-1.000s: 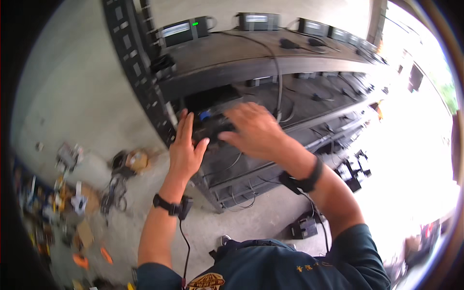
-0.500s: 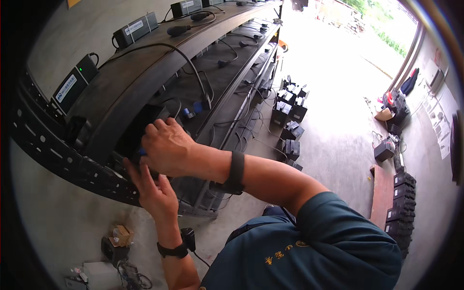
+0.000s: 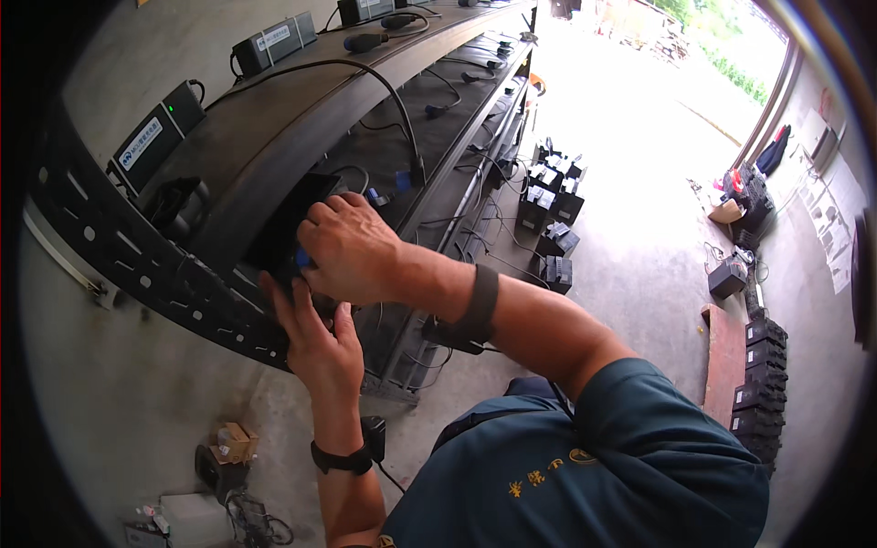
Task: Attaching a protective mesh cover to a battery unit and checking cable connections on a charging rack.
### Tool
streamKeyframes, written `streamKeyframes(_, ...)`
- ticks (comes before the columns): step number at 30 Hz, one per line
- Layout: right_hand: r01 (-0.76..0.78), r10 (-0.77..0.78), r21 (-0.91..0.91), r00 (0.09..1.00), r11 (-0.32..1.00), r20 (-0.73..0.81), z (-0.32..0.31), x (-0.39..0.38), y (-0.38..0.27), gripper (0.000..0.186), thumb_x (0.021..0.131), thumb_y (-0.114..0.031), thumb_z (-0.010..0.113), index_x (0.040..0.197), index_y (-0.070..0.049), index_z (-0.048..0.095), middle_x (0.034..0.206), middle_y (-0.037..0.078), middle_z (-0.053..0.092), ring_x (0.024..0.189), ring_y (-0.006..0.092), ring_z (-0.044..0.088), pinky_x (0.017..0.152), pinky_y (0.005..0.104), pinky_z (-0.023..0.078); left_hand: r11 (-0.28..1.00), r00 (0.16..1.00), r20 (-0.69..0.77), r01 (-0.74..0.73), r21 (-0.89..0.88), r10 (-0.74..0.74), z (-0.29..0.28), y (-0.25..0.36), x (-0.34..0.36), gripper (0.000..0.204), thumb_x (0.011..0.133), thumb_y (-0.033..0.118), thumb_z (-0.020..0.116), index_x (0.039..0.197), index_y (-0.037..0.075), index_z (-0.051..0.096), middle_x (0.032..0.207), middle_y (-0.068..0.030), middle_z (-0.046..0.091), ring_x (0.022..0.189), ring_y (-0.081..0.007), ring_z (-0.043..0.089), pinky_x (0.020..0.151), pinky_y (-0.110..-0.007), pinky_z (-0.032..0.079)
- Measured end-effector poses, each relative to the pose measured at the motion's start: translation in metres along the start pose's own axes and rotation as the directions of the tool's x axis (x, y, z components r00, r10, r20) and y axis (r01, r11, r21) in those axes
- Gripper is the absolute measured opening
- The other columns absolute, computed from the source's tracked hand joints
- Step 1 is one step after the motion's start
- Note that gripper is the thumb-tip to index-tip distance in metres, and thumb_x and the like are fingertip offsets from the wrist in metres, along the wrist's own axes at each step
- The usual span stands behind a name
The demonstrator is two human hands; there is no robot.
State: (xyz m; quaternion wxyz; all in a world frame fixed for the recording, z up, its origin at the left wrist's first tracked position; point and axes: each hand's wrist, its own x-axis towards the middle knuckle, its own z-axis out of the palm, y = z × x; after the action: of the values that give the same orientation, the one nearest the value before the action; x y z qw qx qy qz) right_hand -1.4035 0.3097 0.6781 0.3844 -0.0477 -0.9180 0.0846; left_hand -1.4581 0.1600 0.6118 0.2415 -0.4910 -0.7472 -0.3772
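At the near end of a dark metal rack [image 3: 215,301], both hands work in a lower shelf opening. My right hand [image 3: 352,248] is closed with its knuckles up; its fingertips and what they pinch are hidden. Beside them shows a small blue part [image 3: 302,258]. Just below it, my left hand [image 3: 322,342] has its fingers stretched out and its thumb apart, the fingertips reaching a dark thing I cannot make out. Behind the right hand sits a black box [image 3: 320,189], partly covered. A blue connector [image 3: 376,197] lies on the shelf beyond.
On the top shelf stand a black charger [image 3: 157,137] with a green light and another charger [image 3: 274,44]. A black cable [image 3: 402,110] hangs over the shelf edge. Several black batteries [image 3: 557,239] stand on the floor; more are stacked by a reddish board [image 3: 722,356].
The view has shifted, so the rack and both hands appear farther right. My hands stay close together at the same shelf opening, the right one still closed.
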Motion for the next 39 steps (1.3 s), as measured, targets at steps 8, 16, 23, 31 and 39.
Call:
streamKeyframes(8,-0.166,0.130,0.112,0.953,0.980,0.275,-0.074,-0.079,0.069,0.031,0.086,-0.025,0.072,0.087,0.002,0.058,0.086,0.018,0.056,0.084,0.0368,0.060,0.073,0.0457,0.049,0.996,0.993,-0.086,-0.084,0.002,0.084,0.005,-0.003,0.004,0.071,0.087,0.009,0.077,0.147,0.001,0.040,0.163,-0.0300,0.023,0.104,-0.0342,0.070,0.066,-0.031,0.061)
streamKeyframes(16,-0.096,0.003,0.225,0.925,0.970,0.380,-0.031,-0.133,0.104,0.029,0.082,-0.025,0.076,0.091,-0.001,0.064,0.092,0.014,0.059,0.094,0.0335,0.060,0.087,0.0443,0.045,0.998,0.999,-0.047,0.022,-0.066,-0.025,0.005,0.003,0.004,0.072,0.086,0.011,0.079,0.147,0.001,0.042,0.163,-0.0291,0.025,0.095,-0.0249,0.070,0.064,-0.025,0.057)
streamKeyframes(23,0.049,-0.115,0.195,0.933,0.980,0.342,-0.014,-0.092,0.152,0.037,0.081,-0.026,0.079,0.105,-0.001,0.064,0.104,0.013,0.061,0.107,0.0329,0.057,0.098,0.0451,0.043,0.993,0.986,-0.117,0.118,-0.005,-0.118,0.013,0.012,0.004,0.068,0.086,0.016,0.081,0.142,0.001,0.045,0.161,-0.0309,0.029,0.101,-0.0264,0.068,0.059,-0.025,0.053)
streamKeyframes(31,0.152,-0.181,0.162,0.966,0.975,0.183,0.048,-0.032,0.213,0.038,0.088,-0.027,0.072,0.119,-0.006,0.069,0.134,0.013,0.060,0.147,0.0339,0.034,0.123,0.0536,0.026,0.987,0.953,-0.255,0.156,-0.045,-0.162,0.031,0.003,0.002,0.051,0.092,0.006,0.073,0.134,0.002,0.046,0.162,-0.0268,0.029,0.104,-0.0200,0.067,0.064,-0.023,0.053)
streamKeyframes(39,-0.048,0.025,0.200,0.993,0.979,0.117,0.070,-0.041,0.290,0.037,0.088,-0.023,0.073,0.117,-0.004,0.061,0.131,0.013,0.061,0.146,0.0358,0.038,0.119,0.0539,0.031,0.984,0.954,-0.238,0.173,-0.050,-0.180,0.031,0.005,0.001,0.046,0.095,-0.002,0.066,0.135,0.001,0.044,0.165,-0.0261,0.020,0.122,-0.0276,0.059,0.090,-0.032,0.059)
